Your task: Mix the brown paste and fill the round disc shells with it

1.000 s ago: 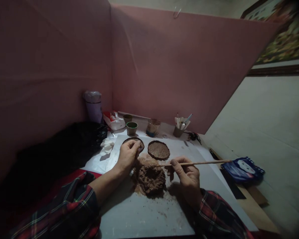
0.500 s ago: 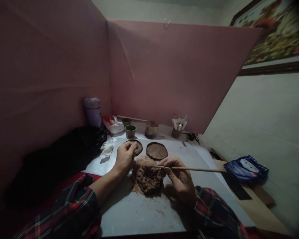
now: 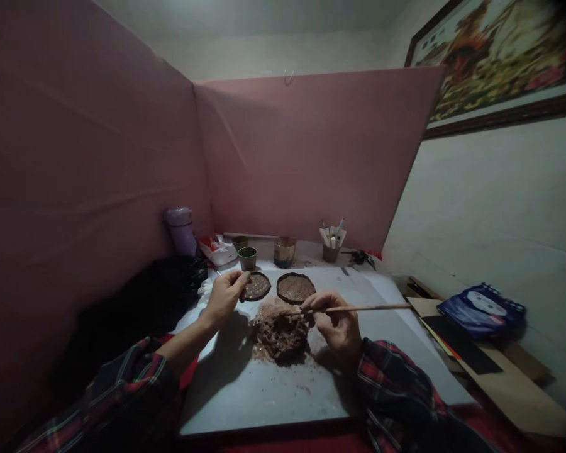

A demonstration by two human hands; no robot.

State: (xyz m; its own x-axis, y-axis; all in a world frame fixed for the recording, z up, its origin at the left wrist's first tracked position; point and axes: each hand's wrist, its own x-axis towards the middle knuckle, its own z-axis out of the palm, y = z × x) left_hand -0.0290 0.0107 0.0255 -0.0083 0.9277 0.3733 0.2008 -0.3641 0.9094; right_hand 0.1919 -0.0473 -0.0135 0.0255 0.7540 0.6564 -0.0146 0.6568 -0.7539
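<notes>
A rough brown lump [image 3: 280, 336] of clay-like material sits on the pale board [image 3: 264, 402], with crumbs and smears around it. My right hand [image 3: 337, 324] is closed on a thin wooden stick [image 3: 372, 307], whose left end reaches the top of the lump. Up and to the left of the lump, my left hand [image 3: 226, 296] is closed, fingertips pinched together; what they hold, if anything, is too small to make out. Beside those fingertips lies a round brown disc [image 3: 258, 287] with small yellowish spots. A second round brown disc [image 3: 295, 287] lies behind the lump.
Two small cups [image 3: 248, 258], a stained jar [image 3: 284, 253] and a pot of pens [image 3: 331, 251] stand at the back. A black bag [image 3: 146, 308] is at the left, a purple bottle [image 3: 182, 233] behind it. Cardboard and a blue pouch [image 3: 482, 311] lie at the right.
My left hand has moved left, away from the lump, uncovering more of the spotted disc. My right hand still holds the stick at the lump. The camera view has shifted.
</notes>
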